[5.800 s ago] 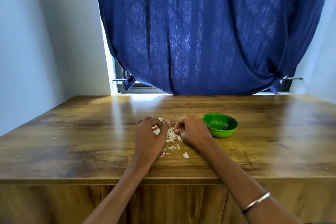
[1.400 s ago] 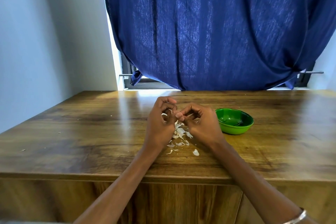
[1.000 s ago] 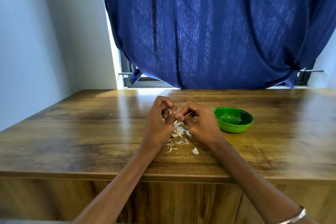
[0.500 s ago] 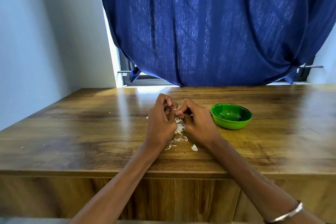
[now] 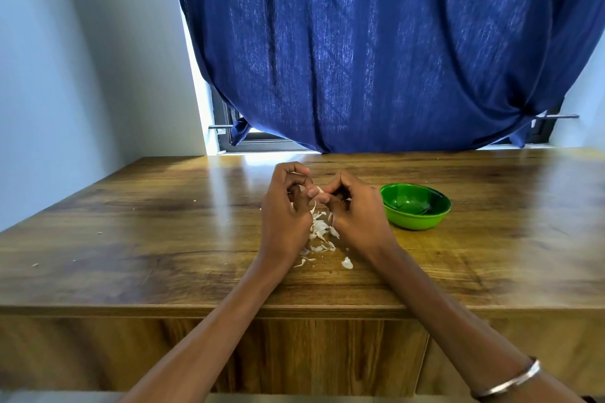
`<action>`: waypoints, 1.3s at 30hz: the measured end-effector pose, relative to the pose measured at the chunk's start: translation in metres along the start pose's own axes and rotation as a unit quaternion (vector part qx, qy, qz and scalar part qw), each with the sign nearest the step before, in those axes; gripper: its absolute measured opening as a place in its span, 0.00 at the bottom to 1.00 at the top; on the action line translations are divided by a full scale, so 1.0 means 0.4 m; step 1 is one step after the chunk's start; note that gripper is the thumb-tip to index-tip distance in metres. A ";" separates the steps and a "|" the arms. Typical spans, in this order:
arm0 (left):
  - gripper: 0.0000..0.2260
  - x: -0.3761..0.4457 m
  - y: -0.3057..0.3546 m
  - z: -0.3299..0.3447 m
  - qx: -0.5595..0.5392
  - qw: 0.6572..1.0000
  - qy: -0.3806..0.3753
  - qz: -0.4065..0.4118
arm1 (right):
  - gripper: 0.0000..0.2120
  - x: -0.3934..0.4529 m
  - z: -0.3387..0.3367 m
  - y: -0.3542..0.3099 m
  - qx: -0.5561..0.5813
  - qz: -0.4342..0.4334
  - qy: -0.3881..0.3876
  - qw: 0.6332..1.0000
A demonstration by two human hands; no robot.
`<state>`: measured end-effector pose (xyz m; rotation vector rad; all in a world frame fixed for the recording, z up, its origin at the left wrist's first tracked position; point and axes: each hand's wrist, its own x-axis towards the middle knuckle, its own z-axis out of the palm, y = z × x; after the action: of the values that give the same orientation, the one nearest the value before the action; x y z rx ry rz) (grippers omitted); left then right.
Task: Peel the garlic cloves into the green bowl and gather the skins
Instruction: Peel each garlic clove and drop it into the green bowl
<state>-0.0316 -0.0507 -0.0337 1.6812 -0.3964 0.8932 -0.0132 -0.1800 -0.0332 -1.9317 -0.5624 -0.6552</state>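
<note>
Listing left to right, one wide head view.

Item 1, wall (image 5: 65,59): pale, plain, well to the left of both hands. No writing on it.

Item 2, counter (image 5: 131,239): brown wood grain, glossy, carrying everything below. A few tiny pale crumbs lie on it far left of the left hand.

Item 3, left hand (image 5: 286,206): raised a little above the counter, fingers curled inward, thumb and fingertips meeting those of the other hand on a garlic clove (image 5: 318,190). Only a small pale sliver of the clove shows between the fingertips; how much skin remains on it cannot be told.

Item 4, garlic skins (image 5: 319,229): loose white flakes in a small heap on the counter, directly beneath and between the two hands, with a few strays nearer the person, one lying just inside the right wrist.

Item 5, right hand (image 5: 355,213): fingers curled, pinching the same clove from the right side; knuckles toward the camera. A thin silver bangle (image 5: 510,383) sits on that forearm.

Item 6, green bowl (image 5: 415,211): round, glossy, standing upright on the counter just right of the right hand, not touching it. Its inside shows only green with reflections; contents cannot be made out.

Item 7, curtain (image 5: 376,42): dark blue cloth, hanging beyond both hands, gathered at the right.

No brands, labels or readable text anywhere.
</note>
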 end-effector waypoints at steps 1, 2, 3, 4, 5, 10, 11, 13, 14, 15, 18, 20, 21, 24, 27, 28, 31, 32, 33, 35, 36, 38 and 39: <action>0.16 0.000 0.001 -0.001 0.001 1.000 0.003 0.000 | 0.06 0.001 0.000 0.000 -0.001 0.002 0.006 1.000; 0.17 -0.001 0.002 -0.001 0.005 1.000 0.007 0.000 | 0.05 0.001 -0.001 -0.002 -0.002 0.002 0.011 1.000; 0.17 -0.001 0.003 -0.003 0.009 1.000 0.015 -0.001 | 0.05 0.002 -0.002 -0.001 -0.003 0.002 0.015 1.000; 0.18 -0.001 0.004 -0.006 0.013 1.000 0.023 -0.004 | 0.05 0.003 -0.003 -0.002 -0.001 0.002 0.019 1.000; 0.18 0.000 0.006 -0.011 0.015 0.999 0.032 -0.007 | 0.05 0.004 -0.003 -0.002 0.000 0.001 0.022 1.000; 0.17 0.001 0.014 -0.019 0.014 0.997 0.058 -0.039 | 0.06 0.004 -0.007 -0.003 0.000 -0.003 0.025 1.000; 0.17 0.002 0.014 -0.019 0.016 0.997 0.066 -0.044 | 0.06 0.005 -0.007 -0.003 0.000 -0.003 0.027 1.000; 0.17 0.002 0.015 -0.019 0.020 0.996 0.071 -0.047 | 0.06 0.006 -0.007 -0.001 0.000 0.000 0.032 1.000; 0.17 0.001 0.014 -0.020 0.021 0.996 0.067 -0.047 | 0.05 0.006 -0.007 -0.001 0.001 0.001 0.033 0.999; 0.17 0.001 0.013 -0.020 0.021 0.997 0.061 -0.048 | 0.06 0.007 -0.007 0.001 0.000 0.002 0.035 0.999; 0.17 0.001 0.009 -0.022 0.032 0.997 0.051 -0.051 | 0.06 0.008 -0.006 0.004 -0.006 0.003 0.034 0.999; 0.17 0.002 0.008 -0.023 0.032 0.996 0.059 -0.055 | 0.06 0.008 -0.006 0.005 -0.011 0.002 0.036 0.999; 0.16 0.002 0.007 -0.025 0.030 0.996 0.063 -0.058 | 0.06 0.008 -0.008 0.005 -0.012 -0.001 0.037 0.999; 0.12 0.001 0.001 -0.029 0.039 0.996 0.062 -0.049 | 0.06 0.008 -0.009 0.005 -0.013 -0.011 0.037 0.999; 0.09 -0.001 -0.003 -0.026 0.049 0.997 0.040 -0.044 | 0.07 0.008 -0.009 0.006 -0.020 -0.018 0.037 0.999; 0.09 -0.002 -0.002 -0.024 0.050 0.997 0.034 -0.045 | 0.08 0.008 -0.009 0.006 -0.020 -0.018 0.037 0.999; 0.11 -0.003 0.005 -0.022 0.044 0.997 0.024 -0.051 | 0.08 0.007 -0.011 0.003 -0.012 -0.019 0.038 0.999; 0.13 -0.003 0.008 -0.021 0.033 0.997 0.024 -0.059 | 0.09 0.007 -0.012 0.002 -0.009 -0.018 0.040 0.999; 0.14 -0.002 0.010 -0.020 0.022 0.997 0.023 -0.068 | 0.10 0.007 -0.012 0.001 -0.006 -0.017 0.043 0.999; 0.16 -0.002 0.014 -0.020 0.006 0.996 0.028 -0.081 | 0.11 0.006 -0.011 0.000 -0.002 -0.012 0.048 0.999; 0.16 -0.002 0.016 -0.020 -0.001 0.996 0.033 -0.086 | 0.10 0.006 -0.011 -0.001 0.002 -0.009 0.048 0.999; 0.17 -0.002 0.018 -0.022 -0.016 0.995 0.043 -0.091 | 0.10 0.005 -0.011 -0.002 0.015 -0.001 0.043 0.999; 0.16 -0.002 0.018 -0.023 -0.020 0.994 0.047 -0.091 | 0.10 0.006 -0.011 -0.003 0.023 0.002 0.037 0.999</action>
<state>-0.0402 -0.0445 -0.0285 1.6038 -0.1912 0.8202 -0.0131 -0.1832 -0.0293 -1.8586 -0.5227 -0.7021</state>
